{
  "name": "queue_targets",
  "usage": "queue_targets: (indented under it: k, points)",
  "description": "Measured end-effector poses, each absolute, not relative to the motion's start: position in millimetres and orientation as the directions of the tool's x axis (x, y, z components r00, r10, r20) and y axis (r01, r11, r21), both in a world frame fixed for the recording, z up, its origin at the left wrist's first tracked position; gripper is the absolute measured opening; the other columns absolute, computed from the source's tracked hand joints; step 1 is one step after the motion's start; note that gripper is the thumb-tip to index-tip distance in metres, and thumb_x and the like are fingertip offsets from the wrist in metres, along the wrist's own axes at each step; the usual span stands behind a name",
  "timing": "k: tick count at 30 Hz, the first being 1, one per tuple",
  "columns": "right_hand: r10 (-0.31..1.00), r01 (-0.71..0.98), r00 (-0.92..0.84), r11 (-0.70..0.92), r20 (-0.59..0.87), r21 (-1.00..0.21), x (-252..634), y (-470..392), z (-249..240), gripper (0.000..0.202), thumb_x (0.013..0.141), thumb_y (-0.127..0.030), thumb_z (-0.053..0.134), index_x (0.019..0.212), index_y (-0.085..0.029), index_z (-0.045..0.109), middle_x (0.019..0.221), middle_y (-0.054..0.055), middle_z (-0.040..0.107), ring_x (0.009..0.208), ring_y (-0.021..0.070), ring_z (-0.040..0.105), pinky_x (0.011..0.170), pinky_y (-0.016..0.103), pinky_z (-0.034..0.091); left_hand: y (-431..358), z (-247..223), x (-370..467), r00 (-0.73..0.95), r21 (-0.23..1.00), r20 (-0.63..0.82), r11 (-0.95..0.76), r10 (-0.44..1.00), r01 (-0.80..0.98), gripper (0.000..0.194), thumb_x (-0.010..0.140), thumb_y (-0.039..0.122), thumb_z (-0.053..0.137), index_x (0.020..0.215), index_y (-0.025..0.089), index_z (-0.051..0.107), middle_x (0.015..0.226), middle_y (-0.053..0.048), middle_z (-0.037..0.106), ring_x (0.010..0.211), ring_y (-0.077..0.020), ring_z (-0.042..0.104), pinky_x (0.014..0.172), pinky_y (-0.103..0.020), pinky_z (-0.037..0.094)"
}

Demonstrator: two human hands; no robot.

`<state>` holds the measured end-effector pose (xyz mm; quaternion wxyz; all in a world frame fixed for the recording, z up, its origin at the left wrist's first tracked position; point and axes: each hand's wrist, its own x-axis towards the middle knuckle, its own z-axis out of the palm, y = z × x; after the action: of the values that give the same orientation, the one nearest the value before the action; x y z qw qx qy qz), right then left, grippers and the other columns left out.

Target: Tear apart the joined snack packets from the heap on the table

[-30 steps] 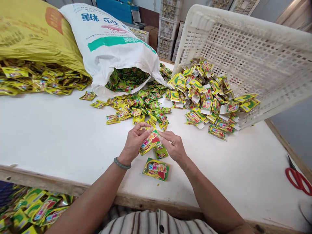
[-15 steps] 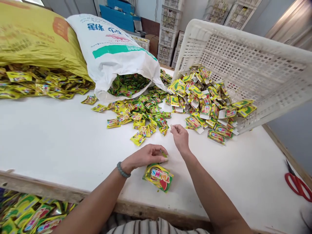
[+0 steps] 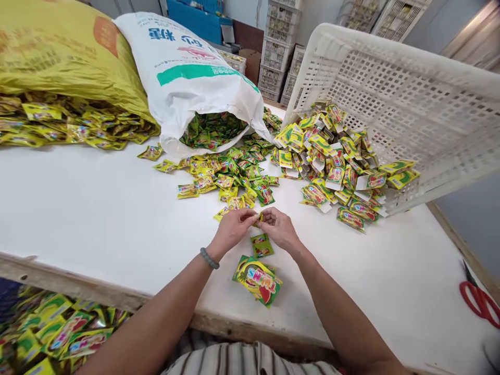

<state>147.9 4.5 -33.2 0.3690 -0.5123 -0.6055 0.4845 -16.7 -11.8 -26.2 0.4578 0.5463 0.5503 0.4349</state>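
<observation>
My left hand and my right hand meet at mid-table, fingertips pinched on one small yellow packet between them. Just below them a green packet lies on the white table. Nearer to me rests a yellow-green box printed with pink and white letters, partly over another green piece. Beyond my hands spreads a loose pile of small yellow and green packets, running back to the mouth of a white sack.
A heap of small boxes spills from a tipped white crate at the right. Red-handled scissors lie at the right edge. A yellow sack stands back left. More packs sit below the table's front edge.
My hands have come together over the near edge of the packet pile, now with a yellow packet between them. The green packet below them is now uncovered. The view has shifted slightly.
</observation>
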Motion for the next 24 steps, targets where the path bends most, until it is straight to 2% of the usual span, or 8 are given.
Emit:
queue_targets:
  k: [3, 6, 9, 11, 13, 16, 20, 24]
  points:
    - [0.975, 0.082, -0.205, -0.067, -0.083, -0.994, 147.7, -6.4, -24.6, 0.032, 0.066, -0.037, 0.076, 0.090, -0.018, 0.069, 0.079, 0.003, 0.070, 0.073, 0.0163, 0.064, 0.071, 0.031, 0.052, -14.0, -24.4, -14.3, 0.080, 0.997, -0.049, 0.044, 0.996, 0.063, 0.026, 0.076, 0.046, 0.068, 0.076, 0.020, 0.074, 0.072, -0.004, 0.072, 0.069, -0.0193, 0.063, 0.064, -0.029, 0.050]
    - [0.978, 0.016, -0.201, -0.061, -0.063, -0.998, 147.6, -12.0, -16.6, 0.030, 0.071, -0.039, 0.071, 0.093, -0.019, 0.072, 0.087, 0.004, 0.074, 0.078, 0.0182, 0.066, 0.076, 0.034, 0.053, -18.3, -20.1, -13.0, 0.062, 0.994, -0.088, 0.092, 0.994, -0.053, 0.030, 0.070, 0.047, 0.075, 0.080, 0.018, 0.074, 0.074, -0.003, 0.072, 0.068, -0.0176, 0.063, 0.066, -0.029, 0.052]
    - [0.988, 0.096, -0.154, 0.046, 0.031, -0.994, 146.1, -16.1, -12.2, 0.026, 0.075, -0.036, 0.066, 0.094, -0.020, 0.073, 0.088, 0.003, 0.074, 0.076, 0.0181, 0.065, 0.073, 0.033, 0.052, -21.8, -16.2, -11.4, 0.096, 0.987, -0.117, 0.127, 0.989, -0.102, 0.035, 0.064, 0.045, 0.080, 0.085, 0.018, 0.073, 0.074, -0.002, 0.071, 0.067, -0.0167, 0.064, 0.066, -0.029, 0.052]
    - [0.991, 0.173, -0.100, 0.108, 0.092, -0.979, 144.6, -18.0, -11.5, 0.022, 0.076, -0.033, 0.064, 0.093, -0.020, 0.071, 0.083, 0.003, 0.073, 0.071, 0.0168, 0.063, 0.070, 0.032, 0.051, -22.4, -14.7, -10.1, 0.087, 0.987, -0.115, 0.124, 0.989, -0.102, 0.033, 0.065, 0.046, 0.080, 0.077, 0.017, 0.072, 0.066, -0.002, 0.069, 0.062, -0.0160, 0.063, 0.062, -0.028, 0.051]
    - [0.993, 0.160, -0.047, 0.115, 0.108, -0.981, 142.8, -18.7, -12.7, 0.019, 0.078, -0.034, 0.062, 0.089, -0.020, 0.068, 0.077, 0.002, 0.070, 0.067, 0.0156, 0.060, 0.068, 0.031, 0.050, -21.8, -14.2, -8.9, 0.062, 0.986, -0.116, 0.122, 0.991, -0.116, 0.033, 0.067, 0.048, 0.078, 0.066, 0.016, 0.070, 0.061, -0.004, 0.067, 0.058, -0.0152, 0.061, 0.058, -0.027, 0.049]
    - [0.998, -0.014, 0.013, 0.059, 0.059, -0.998, 138.4, -17.9, -17.5, 0.019, 0.078, -0.038, 0.061, 0.084, -0.020, 0.063, 0.073, 0.001, 0.067, 0.067, 0.0146, 0.059, 0.068, 0.029, 0.050, -20.1, -15.2, -7.8, 0.024, 0.965, -0.157, 0.158, 0.987, -0.209, 0.034, 0.068, 0.048, 0.077, 0.063, 0.015, 0.069, 0.060, -0.005, 0.067, 0.055, -0.0142, 0.060, 0.056, -0.027, 0.047]
    - [0.994, -0.210, 0.005, -0.102, -0.105, -0.972, 131.3, -17.4, -25.6, 0.019, 0.073, -0.037, 0.065, 0.078, -0.020, 0.060, 0.068, -0.001, 0.064, 0.062, 0.0129, 0.058, 0.065, 0.028, 0.048, -18.8, -17.2, -9.1, -0.030, 0.919, -0.225, 0.202, 0.974, -0.339, 0.034, 0.064, 0.046, 0.080, 0.068, 0.015, 0.068, 0.058, -0.002, 0.064, 0.053, -0.0122, 0.059, 0.054, -0.024, 0.045]
    - [0.982, -0.282, -0.065, -0.188, -0.177, -0.941, 135.7, -14.7, -25.4, 0.020, 0.069, -0.036, 0.068, 0.080, -0.021, 0.059, 0.072, -0.001, 0.065, 0.065, 0.0126, 0.060, 0.065, 0.026, 0.047, -19.1, -15.8, -12.5, -0.046, 0.952, -0.172, 0.154, 0.984, -0.263, 0.033, 0.064, 0.047, 0.079, 0.066, 0.016, 0.069, 0.056, 0.000, 0.062, 0.051, -0.0104, 0.055, 0.053, -0.023, 0.043]
